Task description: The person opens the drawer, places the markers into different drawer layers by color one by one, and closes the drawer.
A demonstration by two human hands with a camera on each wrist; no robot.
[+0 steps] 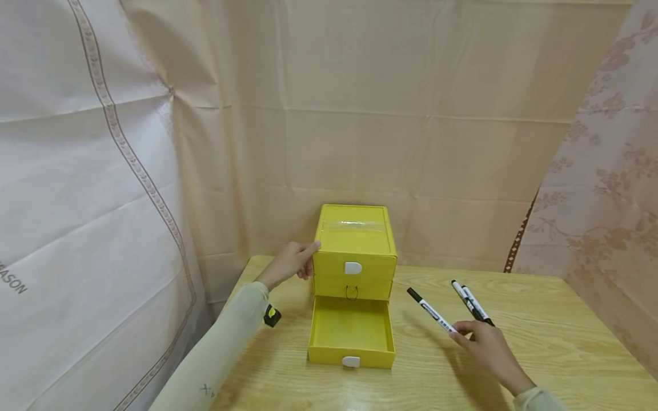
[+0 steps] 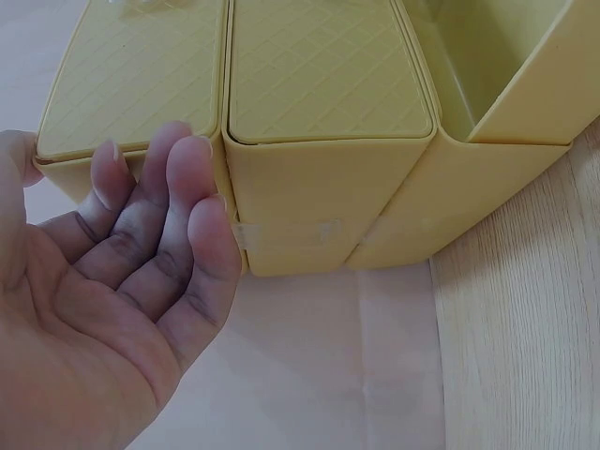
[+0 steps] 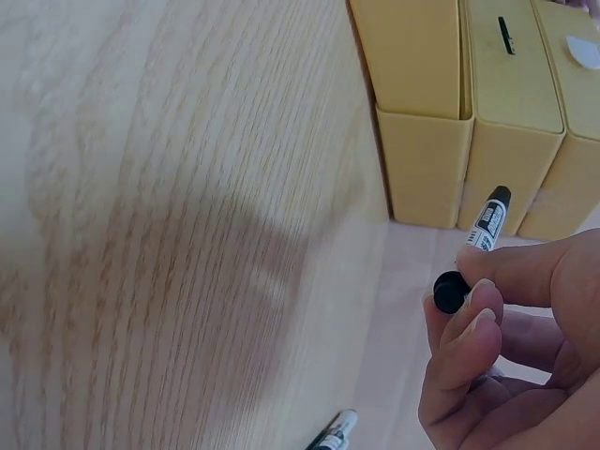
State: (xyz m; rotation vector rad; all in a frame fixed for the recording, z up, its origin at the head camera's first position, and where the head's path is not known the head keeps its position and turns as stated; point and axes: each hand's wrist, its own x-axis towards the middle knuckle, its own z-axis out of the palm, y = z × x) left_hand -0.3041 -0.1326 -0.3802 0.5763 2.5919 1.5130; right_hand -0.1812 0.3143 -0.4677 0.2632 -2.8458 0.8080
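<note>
Our left sleeve, pale cream with a small dark X-like mark, stretches over the counter toward a drawer unit. That unit is yellow and boxy, standing left of centre near the counter's back edge, with a strip of clear tape across its top. We see three stacked drawers: the uppermost has a rounded white tab, the middle one a thin dark loop. Lowest, the bottom drawer sits pulled well out toward the counter's near side, yellow floor and walls showing. Our left hand rests against the unit's upper left edge, fingers loosely bent rather than wrapped round it. Right of the unit, our right hand pinches a marker between thumb and fingers, aslant above the counter. It is slim and white, with dark print along the barrel and a black cap at the end nearer the unit. Two more markers, white with dark sections, lie side by side between the unit and the counter's right edge.
</note>
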